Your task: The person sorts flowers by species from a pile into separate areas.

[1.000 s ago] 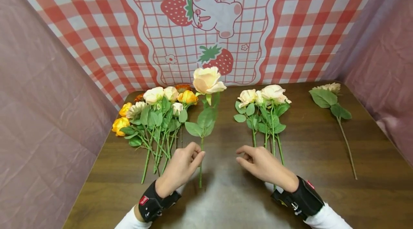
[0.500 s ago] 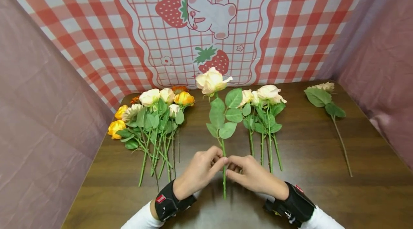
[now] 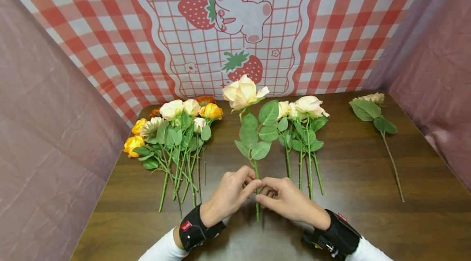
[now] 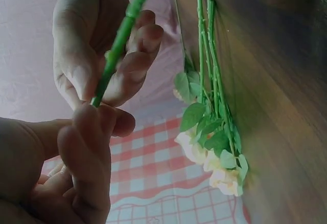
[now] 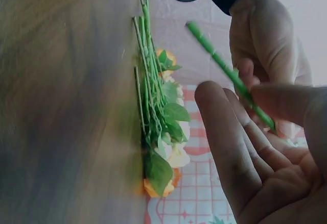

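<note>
A cream rose (image 3: 244, 93) stands upright over the middle of the table, its green leaves (image 3: 260, 152) below the bloom. My left hand (image 3: 232, 193) pinches its stem (image 4: 121, 43) between thumb and fingers. From the other side my right hand (image 3: 288, 201) meets the stem, its thumb (image 5: 286, 101) at or touching it. In the right wrist view the right fingers (image 5: 225, 147) stretch past the stem without closing round it. The two hands' fingertips meet in the head view. Part of the stem is hidden behind the fingers.
On the left lies a bunch of cream, white and orange flowers (image 3: 176, 134). Several pale roses (image 3: 307, 105) lie right of the hands. A single pale flower (image 3: 371, 109) lies far right on the wooden table (image 3: 353, 171). A checked cloth (image 3: 338, 48) hangs behind.
My left hand has carried the rose to the right, and the right hand has moved left to meet it. In the last half second little has moved.
</note>
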A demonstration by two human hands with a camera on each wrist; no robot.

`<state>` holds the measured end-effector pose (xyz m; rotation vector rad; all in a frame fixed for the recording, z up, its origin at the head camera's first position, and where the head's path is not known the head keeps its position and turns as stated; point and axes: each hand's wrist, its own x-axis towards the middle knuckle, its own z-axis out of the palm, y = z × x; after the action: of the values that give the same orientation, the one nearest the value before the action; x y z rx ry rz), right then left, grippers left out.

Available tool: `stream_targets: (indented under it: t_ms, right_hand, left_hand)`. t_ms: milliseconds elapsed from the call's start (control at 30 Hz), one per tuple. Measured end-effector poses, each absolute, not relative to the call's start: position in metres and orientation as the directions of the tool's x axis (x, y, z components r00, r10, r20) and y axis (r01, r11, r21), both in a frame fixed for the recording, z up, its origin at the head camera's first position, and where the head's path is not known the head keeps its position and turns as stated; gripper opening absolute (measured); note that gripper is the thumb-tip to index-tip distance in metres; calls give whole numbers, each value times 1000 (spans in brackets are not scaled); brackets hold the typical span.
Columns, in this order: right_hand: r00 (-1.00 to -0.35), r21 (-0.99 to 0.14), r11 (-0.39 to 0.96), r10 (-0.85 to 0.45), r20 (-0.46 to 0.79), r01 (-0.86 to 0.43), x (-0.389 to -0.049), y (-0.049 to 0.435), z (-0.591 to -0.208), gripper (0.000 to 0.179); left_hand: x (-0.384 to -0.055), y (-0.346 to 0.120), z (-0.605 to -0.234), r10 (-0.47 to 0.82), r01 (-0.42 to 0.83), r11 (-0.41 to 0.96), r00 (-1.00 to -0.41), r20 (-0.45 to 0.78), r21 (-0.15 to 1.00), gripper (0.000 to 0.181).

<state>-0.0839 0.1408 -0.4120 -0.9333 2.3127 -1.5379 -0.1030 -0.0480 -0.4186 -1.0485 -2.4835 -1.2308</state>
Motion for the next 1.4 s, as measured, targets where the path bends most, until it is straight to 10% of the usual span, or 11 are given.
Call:
stream_targets:
  t_ms: [700,1400]
  right_hand:
    - [-957,-778,575,-267,115,-254,-122,180,-439,22]
    - [-971,-781,624,-192,-143,-8,-143,209,-452,6]
  left_hand:
    - [-106,-55,-416,483,681,517,-733,479,519,6]
    - [-104,-59,-409,499,654,530,-755,425,540,8]
